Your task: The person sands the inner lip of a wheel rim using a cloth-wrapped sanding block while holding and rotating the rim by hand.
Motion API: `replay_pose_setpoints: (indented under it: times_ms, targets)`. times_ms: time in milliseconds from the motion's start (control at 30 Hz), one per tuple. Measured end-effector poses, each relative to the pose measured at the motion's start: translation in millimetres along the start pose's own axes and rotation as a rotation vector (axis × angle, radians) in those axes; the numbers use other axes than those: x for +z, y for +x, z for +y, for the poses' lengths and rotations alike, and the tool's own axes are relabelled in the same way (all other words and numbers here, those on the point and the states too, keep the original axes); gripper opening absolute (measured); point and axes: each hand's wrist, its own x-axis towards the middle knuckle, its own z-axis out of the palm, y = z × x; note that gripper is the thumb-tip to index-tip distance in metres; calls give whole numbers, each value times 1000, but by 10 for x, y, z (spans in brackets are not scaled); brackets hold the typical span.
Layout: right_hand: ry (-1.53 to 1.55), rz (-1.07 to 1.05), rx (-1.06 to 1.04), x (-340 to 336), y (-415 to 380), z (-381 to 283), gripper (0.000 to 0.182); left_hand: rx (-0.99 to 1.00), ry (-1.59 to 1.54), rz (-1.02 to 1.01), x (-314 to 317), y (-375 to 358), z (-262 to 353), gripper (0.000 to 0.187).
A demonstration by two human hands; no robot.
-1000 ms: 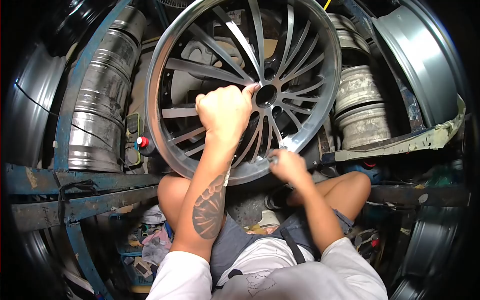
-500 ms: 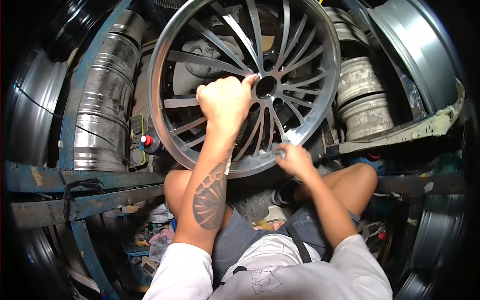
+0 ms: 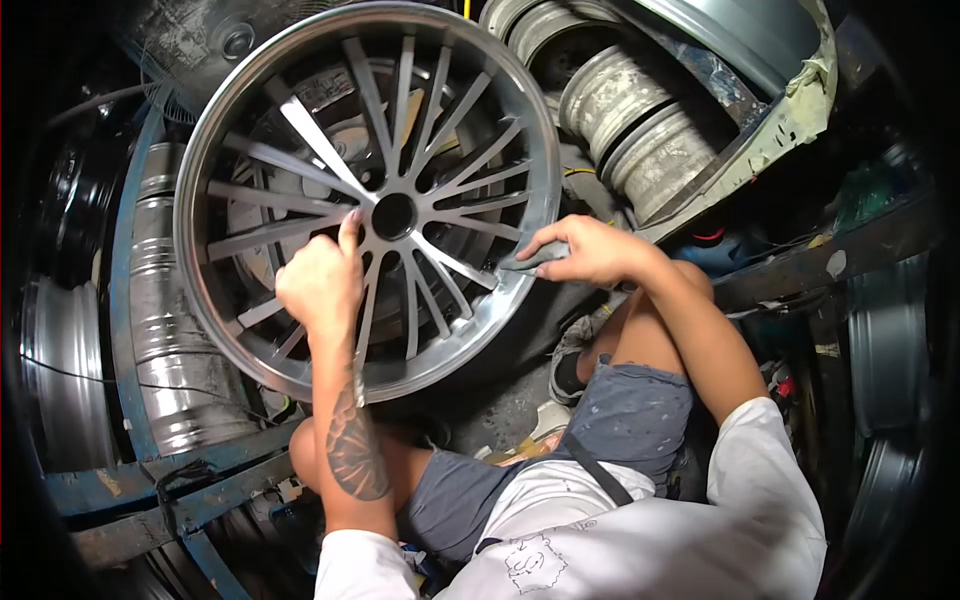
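A large multi-spoke alloy wheel (image 3: 395, 395) without a tyre sits before me, tilted, with its face up. My left hand (image 3: 325, 280) is closed round the spokes left of the centre hole, its thumb resting on one near the hub. The fingertips behind the spokes are hidden. Between the thumb and fingers of my right hand (image 3: 590, 250) is a thin grey folded pad (image 3: 541, 259), perhaps sandpaper. It presses against the inside of the wheel's lip at the right, where the metal looks wet and shiny.
Stacked bare wheel barrels stand left (image 3: 160, 300) and right (image 3: 640, 120) of the wheel. A blue metal frame (image 3: 230, 455) runs beside my left knee. A fan (image 3: 225, 40) is at the upper left. A pale, peeling ledge (image 3: 790, 120) borders the right side.
My view has turned, shifting the wheel left and lower in the picture. The right hand with the grey pad has moved up along the lip. My left hand keeps its hold near the hub.
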Motion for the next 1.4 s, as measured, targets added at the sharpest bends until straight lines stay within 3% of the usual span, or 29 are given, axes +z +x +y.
replay_pose_setpoints:
  times_ms: [33,100,200,400,500,700,833,867,967,1100,1300,1400]
  targets:
    - [50,-56,2,-166,2,-10,34,-13,2,-12,-9,-11,-11,82]
    - [428,-126,120,-209,121,421,34,-27,-18,-14,-32,-48,-43,83]
    - [122,-291,-387,74,290,696,35,-35,28,25,51,-94,-126,82]
    - [-169,-684,-82,483,304,400,43,-45,20,64,158,-175,-282,81]
    - [-231,-703,-119,559,330,399,44,-75,7,20,158,-202,-316,83]
    - [-120,-592,-139,331,283,408,46,-91,0,1,137,-258,-296,84]
    - [-142,-501,30,308,304,304,45,-68,70,29,158,-276,-245,82]
    - [-174,-404,-111,457,351,532,43,-48,86,63,165,-284,-227,80]
    - [-256,-242,166,676,319,115,39,-61,64,-13,33,-238,-105,75]
    - [-606,22,131,1150,307,299,37,-47,13,-27,-44,-143,63,72]
    - [-685,148,194,1460,385,214,32,-81,-29,-123,-178,54,242,72]
    - [-645,197,244,1247,477,237,29,-56,-51,-123,-169,80,192,76]
